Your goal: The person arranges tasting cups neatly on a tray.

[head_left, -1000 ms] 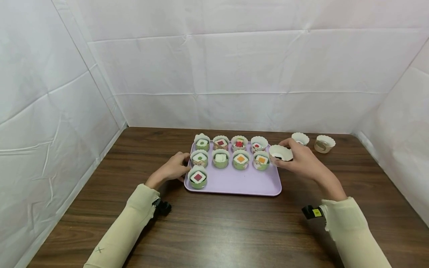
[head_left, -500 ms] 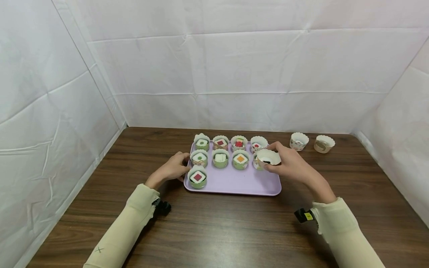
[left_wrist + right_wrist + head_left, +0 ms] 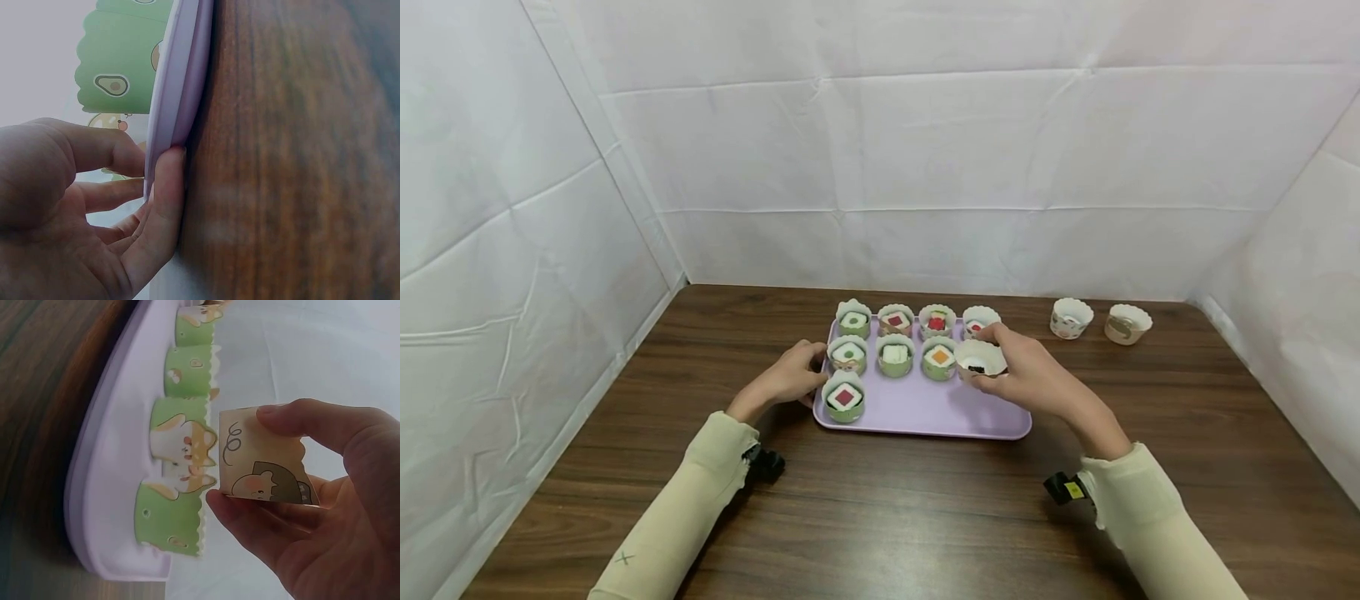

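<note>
My left hand point(image 3: 784, 377) pinches the left rim of a lilac tray point(image 3: 917, 408); in the left wrist view the thumb and fingers lie on either side of that rim point(image 3: 178, 87). Between the thumb and fingers of my right hand point(image 3: 1037, 379) is a tan paper baking cup point(image 3: 253, 447) with a scalloped rim and a cartoon print. It is held above the tray's right part, with something dark at its bottom. In the head view it covers the right end of the second row. Left of it stands a green baking cup point(image 3: 939, 358) with an orange-and-white filling.
Baking cups with small fillings stand in rows on the tray, and a lone front one point(image 3: 844, 398) has a red diamond. On the wooden table point(image 3: 887, 508) at the back right are a white cup point(image 3: 1070, 319) and a tan cup point(image 3: 1126, 325). White cloth walls surround the table.
My right hand has moved left with the tan baking cup, from the tray's right edge to over the tray. My left hand stays at the rim.
</note>
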The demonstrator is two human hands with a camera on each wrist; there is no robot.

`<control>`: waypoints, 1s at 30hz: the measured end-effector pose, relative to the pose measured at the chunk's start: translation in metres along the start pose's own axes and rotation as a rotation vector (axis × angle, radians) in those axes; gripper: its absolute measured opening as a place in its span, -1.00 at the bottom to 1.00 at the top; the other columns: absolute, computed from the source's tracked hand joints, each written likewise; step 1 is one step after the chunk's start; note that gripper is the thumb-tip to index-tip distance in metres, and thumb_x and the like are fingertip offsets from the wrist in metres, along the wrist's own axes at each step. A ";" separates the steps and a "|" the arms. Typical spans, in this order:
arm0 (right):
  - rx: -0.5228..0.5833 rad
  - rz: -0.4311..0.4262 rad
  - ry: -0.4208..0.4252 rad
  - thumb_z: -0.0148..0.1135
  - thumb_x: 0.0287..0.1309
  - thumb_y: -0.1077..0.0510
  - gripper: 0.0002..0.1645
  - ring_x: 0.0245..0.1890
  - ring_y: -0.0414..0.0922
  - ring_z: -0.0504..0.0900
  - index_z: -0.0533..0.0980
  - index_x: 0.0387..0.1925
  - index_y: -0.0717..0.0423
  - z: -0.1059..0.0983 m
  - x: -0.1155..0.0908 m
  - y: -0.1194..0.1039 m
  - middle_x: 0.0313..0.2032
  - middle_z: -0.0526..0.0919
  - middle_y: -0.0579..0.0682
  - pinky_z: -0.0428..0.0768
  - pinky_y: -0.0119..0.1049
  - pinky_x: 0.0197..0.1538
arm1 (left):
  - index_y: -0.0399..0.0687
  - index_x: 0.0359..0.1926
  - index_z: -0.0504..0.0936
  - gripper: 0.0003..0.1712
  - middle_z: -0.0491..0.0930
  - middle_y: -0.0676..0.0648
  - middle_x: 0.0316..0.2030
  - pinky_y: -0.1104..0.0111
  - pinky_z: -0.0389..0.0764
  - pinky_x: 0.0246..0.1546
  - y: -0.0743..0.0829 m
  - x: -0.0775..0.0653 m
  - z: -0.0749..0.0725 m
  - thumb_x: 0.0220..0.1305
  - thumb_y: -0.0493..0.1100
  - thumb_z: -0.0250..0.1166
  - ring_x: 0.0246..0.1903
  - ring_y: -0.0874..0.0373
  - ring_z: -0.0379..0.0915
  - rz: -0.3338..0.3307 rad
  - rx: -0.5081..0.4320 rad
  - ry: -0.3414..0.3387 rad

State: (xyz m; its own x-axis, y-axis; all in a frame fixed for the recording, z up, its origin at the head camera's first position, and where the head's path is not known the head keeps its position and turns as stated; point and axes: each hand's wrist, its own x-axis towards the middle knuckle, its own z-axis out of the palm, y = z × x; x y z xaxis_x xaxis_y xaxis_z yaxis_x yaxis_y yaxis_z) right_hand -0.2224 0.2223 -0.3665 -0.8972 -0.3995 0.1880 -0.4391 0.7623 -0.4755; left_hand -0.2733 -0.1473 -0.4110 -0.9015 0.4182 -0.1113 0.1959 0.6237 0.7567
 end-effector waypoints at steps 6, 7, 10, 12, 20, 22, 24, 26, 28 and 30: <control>0.021 0.004 -0.017 0.48 0.17 0.06 -0.33 0.03 0.05 0.64 0.43 0.21 0.23 0.007 0.005 -0.010 0.11 0.68 0.19 0.62 -0.02 0.07 | -0.43 0.25 0.45 -0.55 0.33 -0.41 0.06 0.30 0.80 -0.49 0.000 -0.001 -0.001 0.37 -0.37 0.11 -0.19 -0.14 0.53 -0.005 0.004 0.001; 0.021 0.003 -0.021 0.49 0.17 0.05 -0.34 0.03 0.03 0.64 0.43 0.20 0.22 0.009 0.006 -0.012 0.10 0.68 0.17 0.62 -0.03 0.07 | -0.43 0.25 0.45 -0.55 0.33 -0.41 0.06 0.30 0.80 -0.49 0.000 -0.001 -0.001 0.37 -0.37 0.11 -0.19 -0.14 0.53 -0.006 0.005 0.001; 0.032 -0.009 -0.029 0.50 0.16 0.04 -0.36 -0.01 -0.02 0.63 0.45 0.18 0.21 0.014 0.010 -0.016 0.04 0.69 0.11 0.62 -0.07 0.05 | -0.44 0.26 0.44 -0.55 0.33 -0.41 0.06 0.30 0.80 -0.49 -0.001 -0.002 -0.002 0.38 -0.37 0.11 -0.20 -0.13 0.54 -0.005 0.004 -0.002; 0.043 -0.023 -0.031 0.51 0.15 0.04 -0.35 0.00 -0.04 0.62 0.45 0.17 0.21 0.017 0.012 -0.020 0.04 0.68 0.08 0.62 -0.09 0.07 | -0.43 0.26 0.44 -0.54 0.33 -0.41 0.06 0.30 0.80 -0.49 -0.002 -0.002 -0.001 0.37 -0.37 0.11 -0.20 -0.13 0.54 -0.004 0.002 -0.003; 0.021 -0.091 -0.036 0.49 0.16 -0.01 -0.32 -0.03 -0.04 0.61 0.45 0.20 0.22 0.033 0.023 -0.037 0.00 0.67 0.06 0.62 -0.11 0.02 | -0.42 0.28 0.43 -0.52 0.33 -0.42 0.08 0.29 0.80 -0.49 -0.004 -0.001 0.000 0.38 -0.36 0.11 -0.21 -0.12 0.54 -0.012 0.003 0.000; 0.023 -0.088 -0.042 0.49 0.16 -0.01 -0.33 -0.07 -0.05 0.61 0.46 0.19 0.22 0.037 0.025 -0.041 -0.03 0.67 0.04 0.62 -0.13 -0.02 | -0.42 0.29 0.43 -0.52 0.33 -0.42 0.08 0.29 0.80 -0.49 -0.004 -0.001 0.000 0.38 -0.36 0.12 -0.20 -0.12 0.54 -0.010 0.008 -0.001; 0.025 -0.094 -0.052 0.48 0.17 -0.01 -0.34 -0.06 -0.06 0.61 0.47 0.18 0.22 0.041 0.027 -0.046 -0.02 0.67 0.04 0.63 -0.13 0.00 | -0.42 0.29 0.44 -0.52 0.33 -0.42 0.08 0.28 0.80 -0.49 -0.004 0.000 0.000 0.38 -0.36 0.11 -0.20 -0.12 0.54 -0.006 0.010 -0.002; 0.018 -0.107 -0.061 0.48 0.18 -0.02 -0.37 -0.03 -0.05 0.62 0.48 0.16 0.20 0.046 0.030 -0.049 0.00 0.67 0.04 0.63 -0.12 0.02 | -0.42 0.28 0.44 -0.53 0.33 -0.42 0.08 0.29 0.80 -0.49 -0.003 0.000 0.000 0.38 -0.36 0.11 -0.20 -0.12 0.53 -0.003 0.013 -0.002; 0.005 -0.115 -0.070 0.48 0.18 -0.02 -0.40 0.01 -0.04 0.63 0.49 0.13 0.18 0.050 0.032 -0.053 0.03 0.67 0.05 0.64 -0.10 0.06 | -0.42 0.28 0.44 -0.53 0.33 -0.41 0.07 0.29 0.80 -0.49 -0.003 0.000 0.000 0.38 -0.36 0.11 -0.20 -0.12 0.53 0.001 0.015 -0.001; -0.019 -0.116 -0.083 0.47 0.18 -0.01 -0.41 0.05 -0.03 0.63 0.48 0.14 0.17 0.053 0.034 -0.056 0.07 0.67 0.06 0.65 -0.09 0.10 | -0.42 0.28 0.44 -0.53 0.33 -0.41 0.06 0.29 0.80 -0.50 -0.002 0.001 0.001 0.38 -0.36 0.12 -0.20 -0.12 0.53 0.004 0.017 0.001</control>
State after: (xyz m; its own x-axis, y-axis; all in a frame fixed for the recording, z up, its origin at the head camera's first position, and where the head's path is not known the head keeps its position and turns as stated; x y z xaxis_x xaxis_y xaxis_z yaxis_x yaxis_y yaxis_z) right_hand -0.2254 0.1388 -0.3794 -0.8338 -0.5257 0.1682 -0.5410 0.7177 -0.4385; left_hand -0.2742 -0.1480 -0.4130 -0.9010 0.4201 -0.1079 0.2059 0.6333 0.7461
